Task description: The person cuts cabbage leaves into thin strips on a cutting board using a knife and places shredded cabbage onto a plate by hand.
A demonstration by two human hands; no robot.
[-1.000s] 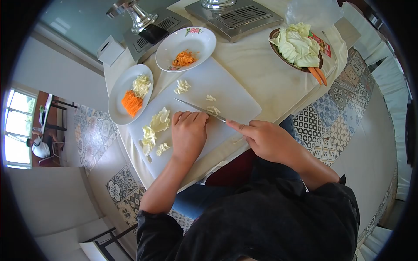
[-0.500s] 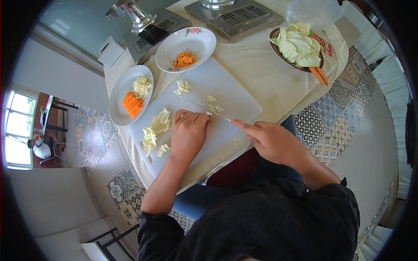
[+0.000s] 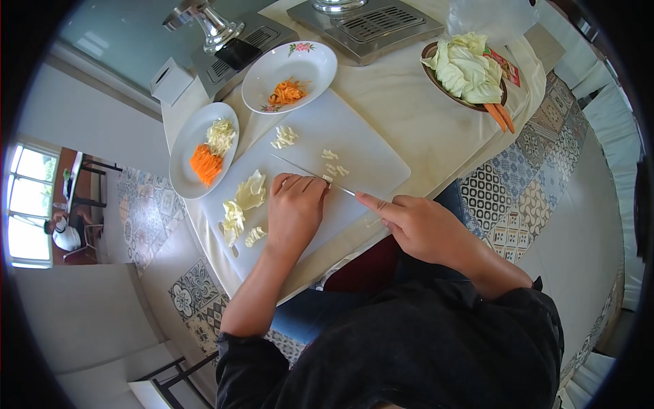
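Note:
A thin knife point(image 3: 306, 170) is in my right hand point(image 3: 424, 225), index finger stretched along its back, blade pointing up-left across the white cutting board point(image 3: 368, 143). My left hand point(image 3: 297, 208) lies on the board beside the blade, fingers curled down; a small pale bit shows at its fingertips, mostly hidden. Cut cabbage pieces point(image 3: 336, 170) lie just beyond the blade, and another small pile point(image 3: 284, 137) sits further up. Left of my left hand are larger cabbage leaves point(image 3: 252, 191).
A plate point(image 3: 182, 146) holds shredded carrot and cabbage. Beyond the board stands a flowered bowl point(image 3: 255, 78) with carrot strips. At right, a brown bowl point(image 3: 429, 51) holds cabbage leaves point(image 3: 466, 71) and carrots point(image 3: 501, 117). Metal stands point(image 3: 364, 31) line the far edge. A person point(image 3: 66, 235) sits far left.
The knife has shifted slightly back and forth beside my left hand. Small cut pieces beyond the blade have spread a little. My left hand has stayed nearly in place.

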